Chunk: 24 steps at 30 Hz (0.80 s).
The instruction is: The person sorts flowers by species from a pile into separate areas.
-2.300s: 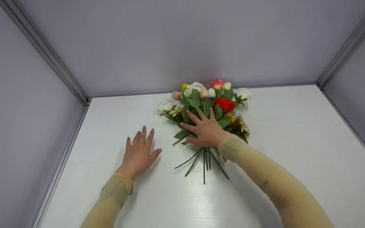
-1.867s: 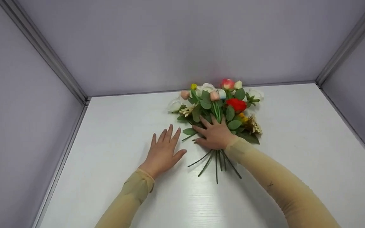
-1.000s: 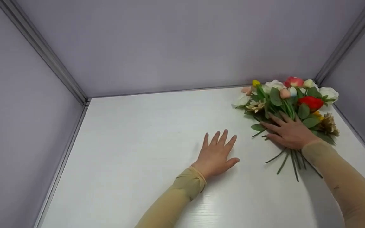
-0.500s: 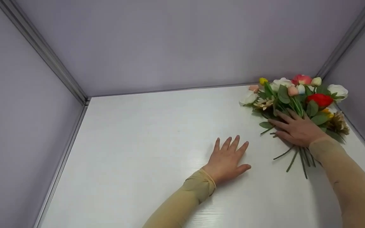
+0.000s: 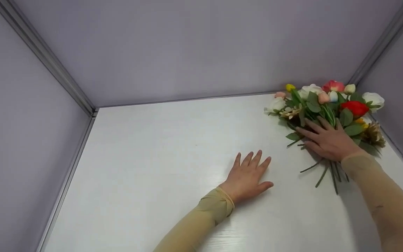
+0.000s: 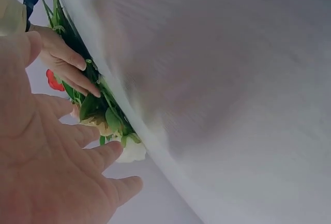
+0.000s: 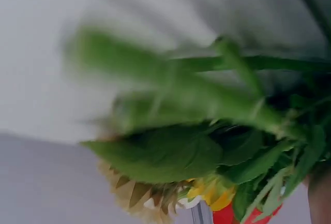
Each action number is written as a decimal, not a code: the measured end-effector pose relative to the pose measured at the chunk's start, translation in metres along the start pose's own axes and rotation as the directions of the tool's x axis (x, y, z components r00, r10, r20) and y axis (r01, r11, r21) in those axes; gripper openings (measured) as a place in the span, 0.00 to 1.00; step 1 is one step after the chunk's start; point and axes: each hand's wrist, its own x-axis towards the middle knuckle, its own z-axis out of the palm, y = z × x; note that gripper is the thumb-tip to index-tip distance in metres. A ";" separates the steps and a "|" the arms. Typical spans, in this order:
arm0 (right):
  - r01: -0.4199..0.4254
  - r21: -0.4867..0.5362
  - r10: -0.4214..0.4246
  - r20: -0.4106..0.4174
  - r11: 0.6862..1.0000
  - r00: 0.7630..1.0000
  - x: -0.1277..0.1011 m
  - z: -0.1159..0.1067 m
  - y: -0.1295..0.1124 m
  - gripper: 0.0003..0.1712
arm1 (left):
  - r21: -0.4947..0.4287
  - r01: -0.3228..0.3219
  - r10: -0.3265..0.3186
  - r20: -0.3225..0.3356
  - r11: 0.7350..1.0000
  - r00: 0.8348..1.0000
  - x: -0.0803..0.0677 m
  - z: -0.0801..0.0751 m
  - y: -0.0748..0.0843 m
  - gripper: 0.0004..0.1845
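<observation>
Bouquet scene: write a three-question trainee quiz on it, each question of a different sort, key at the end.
1. True or false: the right hand lies flat on the bouquet.
2. What does the left hand rest on? A) the bouquet B) the white table C) the wall
3. Fill in: the bouquet lies near the far ____ corner of the table.

Key: 1 true, with straight fingers across leaves and stems. 2 B, palm down, apart from the flowers. 3 right.
</observation>
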 end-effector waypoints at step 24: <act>-0.524 0.433 0.448 0.272 0.733 0.852 -0.088 -0.030 -0.015 0.21 | 0.076 -0.163 0.167 -0.049 0.984 0.985 -0.002 0.002 0.025 0.40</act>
